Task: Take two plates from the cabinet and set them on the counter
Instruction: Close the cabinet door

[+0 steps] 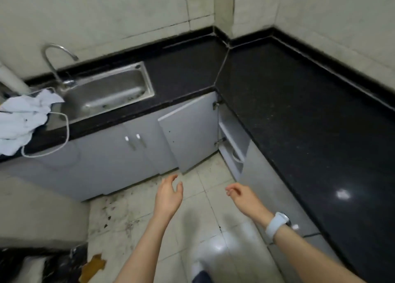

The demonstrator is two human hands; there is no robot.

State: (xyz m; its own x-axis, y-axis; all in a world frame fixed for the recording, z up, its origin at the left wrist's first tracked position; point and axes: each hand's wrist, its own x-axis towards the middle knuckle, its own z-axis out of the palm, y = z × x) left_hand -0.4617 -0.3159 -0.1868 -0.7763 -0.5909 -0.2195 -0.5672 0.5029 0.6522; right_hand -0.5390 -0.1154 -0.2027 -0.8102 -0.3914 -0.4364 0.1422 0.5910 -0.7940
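Note:
The grey cabinet (233, 137) under the corner of the black counter (299, 103) stands with its door (188, 131) swung open. On its lower shelf a white rim, possibly a plate (236, 155), shows at the edge; the rest of the inside is hidden. My left hand (168, 194) hovers over the floor just below the door's bottom corner, fingers spread and holding nothing. My right hand (241, 195) is level with it, fingers loosely curled and empty, with a white watch on the wrist. Both hands are short of the cabinet opening.
A steel sink (111, 90) with a curved tap (57, 54) sits at the left of the counter. A crumpled white cloth (23, 116) and a white cable (64, 128) lie beside it. Two closed cabinet doors with handles (132, 141) are left of the open door. The floor tiles are stained.

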